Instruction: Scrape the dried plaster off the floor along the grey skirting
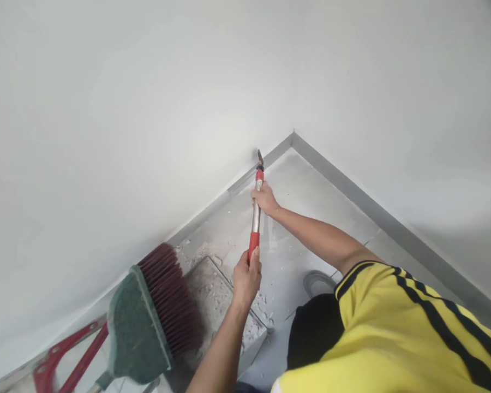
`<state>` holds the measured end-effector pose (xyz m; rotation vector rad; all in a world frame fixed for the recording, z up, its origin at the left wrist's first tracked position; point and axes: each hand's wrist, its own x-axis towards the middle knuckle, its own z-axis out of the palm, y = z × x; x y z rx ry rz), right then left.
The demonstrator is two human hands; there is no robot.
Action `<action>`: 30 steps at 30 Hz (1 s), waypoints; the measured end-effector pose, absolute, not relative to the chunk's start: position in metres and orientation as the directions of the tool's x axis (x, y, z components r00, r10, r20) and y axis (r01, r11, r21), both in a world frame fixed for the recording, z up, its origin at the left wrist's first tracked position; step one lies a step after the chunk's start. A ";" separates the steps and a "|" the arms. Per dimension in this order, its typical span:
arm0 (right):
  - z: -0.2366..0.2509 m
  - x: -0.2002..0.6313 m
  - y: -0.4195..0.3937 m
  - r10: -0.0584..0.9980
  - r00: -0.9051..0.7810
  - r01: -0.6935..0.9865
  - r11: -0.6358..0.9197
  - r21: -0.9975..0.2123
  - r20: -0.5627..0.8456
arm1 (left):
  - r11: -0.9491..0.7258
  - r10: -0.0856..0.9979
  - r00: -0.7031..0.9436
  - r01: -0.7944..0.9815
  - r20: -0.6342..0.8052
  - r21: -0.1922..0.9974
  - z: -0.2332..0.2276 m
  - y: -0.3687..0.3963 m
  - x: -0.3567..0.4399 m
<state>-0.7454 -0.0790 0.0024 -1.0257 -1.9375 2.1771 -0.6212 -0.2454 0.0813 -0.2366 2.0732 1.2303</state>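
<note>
Your two hands share one long tool (256,210), a metal shaft with red grips, and its long axis runs nearly straight away from you, from low near your body toward the wall (106,109) ahead. Your left hand (246,277) is the nearer one: its fingers are wrapped fully closed around the lower red grip at the tail of the shaft. Your right hand (264,197) sits further up, arm stretched out, also curled shut on the bare metal just below the upper red collar. The two fists are apart on the shaft, with a stretch of metal and red grip showing between them.

The dark tip (260,158) lies beyond your right hand, up and ahead of it, and meets the wall just above the grey skirting (213,206), a little to the left of the room corner. Whether the blade lies flat against the paint or only touches at its edge is too small to tell.

Below your left hand the floor (294,191) carries loose white rubble and a dusty tray-like slab (213,297). A broom (155,316) with dark red bristles and a green head leans at lower left, beside a red frame (61,355), neither touched.
</note>
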 end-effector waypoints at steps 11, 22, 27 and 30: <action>-0.004 -0.746 -0.080 0.469 -0.788 0.374 -0.151 -0.915 -0.399 | 0.534 0.183 -0.735 -0.483 -0.653 0.694 0.081 -0.244 -0.621; 0.003 -0.746 -0.080 0.445 -0.798 0.334 -0.234 -0.913 -0.405 | 0.534 0.191 -0.736 -0.478 -0.650 0.697 0.083 -0.246 -0.619; 0.007 -0.744 -0.078 0.441 -0.796 0.352 -0.221 -0.910 -0.415 | 0.530 0.198 -0.739 -0.471 -0.643 0.705 0.081 -0.245 -0.619; 0.007 -0.743 -0.079 0.439 -0.798 0.353 -0.217 -0.910 -0.414 | 0.526 0.198 -0.743 -0.470 -0.639 0.709 0.080 -0.245 -0.618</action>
